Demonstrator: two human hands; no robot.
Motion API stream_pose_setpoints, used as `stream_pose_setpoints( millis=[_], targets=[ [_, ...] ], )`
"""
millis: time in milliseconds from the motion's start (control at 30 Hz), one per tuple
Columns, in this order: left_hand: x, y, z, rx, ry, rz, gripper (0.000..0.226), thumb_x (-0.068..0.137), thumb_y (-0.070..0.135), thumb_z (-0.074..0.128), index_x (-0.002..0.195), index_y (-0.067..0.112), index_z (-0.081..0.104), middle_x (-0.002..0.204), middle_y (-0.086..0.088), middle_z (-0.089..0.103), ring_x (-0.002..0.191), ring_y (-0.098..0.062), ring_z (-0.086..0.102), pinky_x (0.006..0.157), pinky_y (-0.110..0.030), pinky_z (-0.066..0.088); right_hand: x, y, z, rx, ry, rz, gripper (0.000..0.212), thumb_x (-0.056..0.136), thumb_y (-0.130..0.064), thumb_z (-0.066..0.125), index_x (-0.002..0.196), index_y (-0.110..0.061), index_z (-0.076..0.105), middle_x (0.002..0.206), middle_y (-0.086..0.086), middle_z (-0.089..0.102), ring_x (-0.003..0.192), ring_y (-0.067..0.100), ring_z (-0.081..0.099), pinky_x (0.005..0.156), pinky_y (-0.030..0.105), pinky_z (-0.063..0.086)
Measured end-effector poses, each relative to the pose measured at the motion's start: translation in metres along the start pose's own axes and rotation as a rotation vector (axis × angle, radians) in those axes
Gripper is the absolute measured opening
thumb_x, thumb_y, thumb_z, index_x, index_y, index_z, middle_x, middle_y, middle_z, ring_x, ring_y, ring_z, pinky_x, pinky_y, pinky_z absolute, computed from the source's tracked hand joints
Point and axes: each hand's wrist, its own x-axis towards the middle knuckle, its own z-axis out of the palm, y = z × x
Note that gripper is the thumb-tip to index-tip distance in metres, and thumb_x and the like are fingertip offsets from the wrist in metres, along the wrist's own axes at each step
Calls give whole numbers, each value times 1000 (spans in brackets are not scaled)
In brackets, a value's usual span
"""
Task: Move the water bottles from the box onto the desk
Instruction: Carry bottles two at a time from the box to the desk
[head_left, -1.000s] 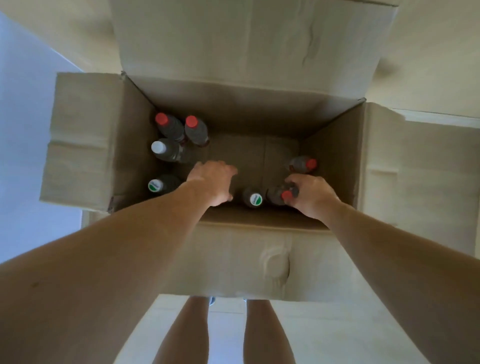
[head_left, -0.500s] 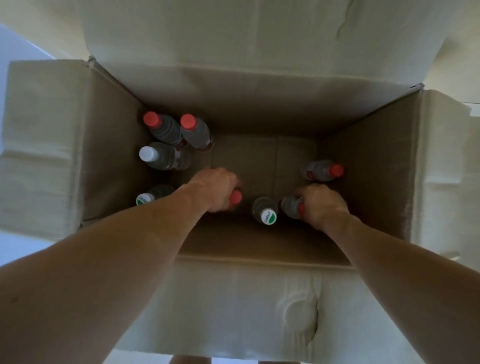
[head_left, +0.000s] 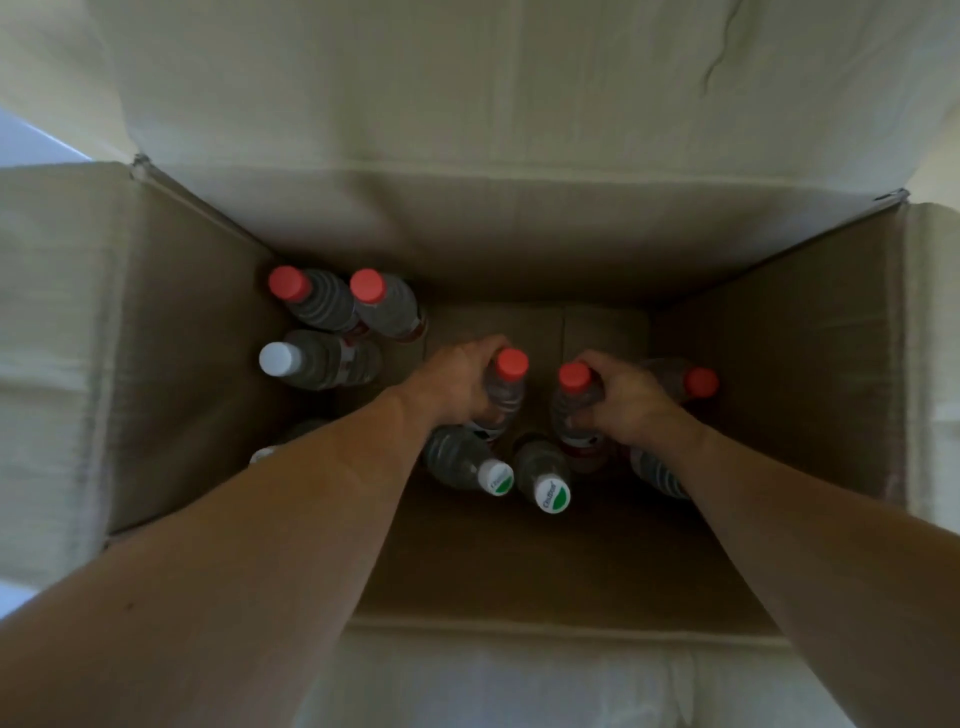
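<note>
Bottles stand upright in the cardboard box (head_left: 197, 364), caps up, long axes vertical toward the camera. At the far left corner, two red-capped bottles (head_left: 332, 304) and a white-capped one (head_left: 317, 358) wait untouched. Near the middle, the left hand (head_left: 457, 384) wraps the neck of a red-capped bottle (head_left: 506, 395); just beside it, the right hand (head_left: 623, 400) clasps another red-capped bottle (head_left: 574, 405). Two green-and-white-capped bottles (head_left: 540, 473) stand just nearer. Both grasped bottles sit directly under their grips, so lifting out probably means pulling straight up along each axis. No desk is in view.
</note>
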Motion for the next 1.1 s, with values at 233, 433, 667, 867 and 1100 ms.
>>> stream_pose_setpoints(
  millis=[233, 433, 667, 867, 1100],
  targets=[
    [16, 0, 24, -79, -32, -43, 83, 69, 12, 88, 138, 22, 41, 124, -3, 61, 114, -22, 59, 89, -31, 46, 15, 2, 23, -40, 17, 9, 81, 72, -16, 85, 141, -11, 42, 135, 13, 56, 126, 31, 53, 102, 36, 43],
    [13, -1, 24, -100, -6, -55, 66, 78, 18, 85, 132, 15, 47, 127, -8, 61, 117, -25, 59, 94, -34, 49, 13, 4, 23, -70, 54, -33, 49, 76, -17, 81, 120, -13, 59, 122, 11, 62, 113, 29, 59, 93, 34, 46],
    [-18, 16, 0, -237, 54, 12, 65, 75, 19, 86, 129, 27, 49, 121, 5, 62, 116, -13, 56, 95, -29, 41, -14, -12, -20, 45, 121, -144, 60, 73, -16, 86, 126, -15, 60, 126, 7, 62, 118, 24, 56, 97, 27, 40],
    [-60, 52, -42, -413, 54, 71, 58, 78, 16, 84, 124, 31, 51, 112, 11, 67, 105, 1, 63, 92, -24, 47, -58, -41, -77, 142, 119, -225, 56, 70, -14, 87, 118, -23, 62, 113, -2, 65, 110, 19, 61, 99, 35, 47],
    [-128, 101, -94, -561, 46, 53, 54, 79, 11, 83, 123, 27, 55, 112, 6, 69, 96, -6, 68, 74, -23, 50, -130, -80, -135, 353, 22, -217, 40, 71, -6, 85, 107, -14, 68, 106, 11, 73, 106, 31, 67, 97, 52, 51]
  ],
)
